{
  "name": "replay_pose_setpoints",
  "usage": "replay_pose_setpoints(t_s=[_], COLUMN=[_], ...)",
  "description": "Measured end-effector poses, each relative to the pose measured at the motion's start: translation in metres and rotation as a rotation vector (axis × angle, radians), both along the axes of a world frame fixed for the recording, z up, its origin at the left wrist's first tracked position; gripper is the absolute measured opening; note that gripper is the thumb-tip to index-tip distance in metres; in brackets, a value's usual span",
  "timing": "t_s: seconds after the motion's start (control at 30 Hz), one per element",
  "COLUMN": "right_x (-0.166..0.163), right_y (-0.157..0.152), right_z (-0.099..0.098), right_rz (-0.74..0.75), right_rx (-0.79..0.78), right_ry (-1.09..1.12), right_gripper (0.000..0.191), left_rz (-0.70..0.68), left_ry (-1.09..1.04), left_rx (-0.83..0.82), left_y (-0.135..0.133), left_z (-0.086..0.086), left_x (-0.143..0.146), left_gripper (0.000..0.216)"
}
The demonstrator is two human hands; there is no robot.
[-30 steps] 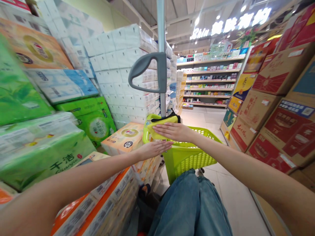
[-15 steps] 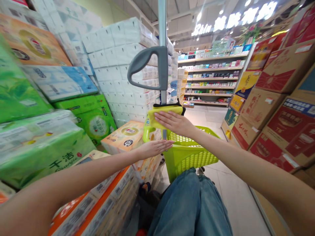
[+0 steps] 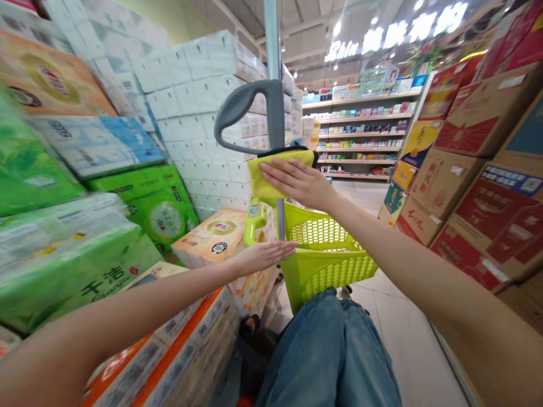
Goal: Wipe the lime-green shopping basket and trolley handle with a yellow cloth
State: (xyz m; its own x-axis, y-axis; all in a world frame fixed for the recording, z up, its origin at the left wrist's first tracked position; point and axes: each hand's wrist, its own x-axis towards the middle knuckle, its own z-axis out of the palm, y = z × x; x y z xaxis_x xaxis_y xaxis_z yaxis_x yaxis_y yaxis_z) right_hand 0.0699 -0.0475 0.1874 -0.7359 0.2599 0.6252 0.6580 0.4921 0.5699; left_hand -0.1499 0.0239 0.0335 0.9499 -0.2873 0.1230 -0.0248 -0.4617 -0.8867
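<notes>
One tall pole [image 3: 272,45] rises behind the right hand [image 3: 305,183], its grey loop handle [image 3: 275,113] directly above those fingers. The yellow cloth [image 3: 261,178] lies beneath the same fingers, laid against the pole, its dark upper edge meeting the loop's base as seen from where I stand. Right fingers: long and nearly straight, holding the cloth by flat pressure; whether the thumb grips behind, I cannot tell. Left hand [image 3: 265,255]: fingers straight and together, grasping nothing visible, at the pole's foot below the right fingers; firm contact there cannot be confirmed. In my judgement the step goes well if the right palm bears evenly, the cloth wraps the pole's sides, and the left hand steadies the base; the loop's underside is the likely snag. Edges, largest first: the white stack [image 3: 190,113] stands beyond the right fingertips, to their left; the cardboard boxes [image 3: 447,175] stand well apart to the right of both hands, with open floor [image 3: 382,325] between. The green basket [image 3: 331,268] lies right of the left fingertips, its rim just beside them; the knees [image 3: 322,333] are below, very near its wall. Upward room looks limited by the loop; rightward, over the basket's mouth, it looks better.
</notes>
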Motion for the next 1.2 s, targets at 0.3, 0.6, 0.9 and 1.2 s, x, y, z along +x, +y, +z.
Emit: replay_pose_setpoints(t_s=[0.3, 0.6, 0.9, 1.2], right_x=[-0.003, 0.000, -0.003, -0.003], right_y=[-0.002, -0.009, 0.005, 0.004], right_z=[-0.068, -0.107, 0.001, -0.077], right_rz=[-0.032, -0.043, 0.009, -0.022], right_rx=[-0.022, 0.020, 0.026, 0.007], right_ry=[-0.013, -0.144, 0.028, 0.046], right_gripper=[0.066, 0.056, 0.065, 0.069], left_rz=[0.005, -0.056, -0.046, -0.062], left_ry=[0.024, -0.018, -0.026, -0.027], left_rx=[-0.011, -0.077, 0.035, -0.060], left_y=[0.000, 0.005, 0.002, 0.003], left_z=[-0.001, -0.007, -0.001, -0.004], left_x=[0.001, 0.000, 0.001, 0.001], left_gripper=[0.056, 0.058, 0.055, 0.058])
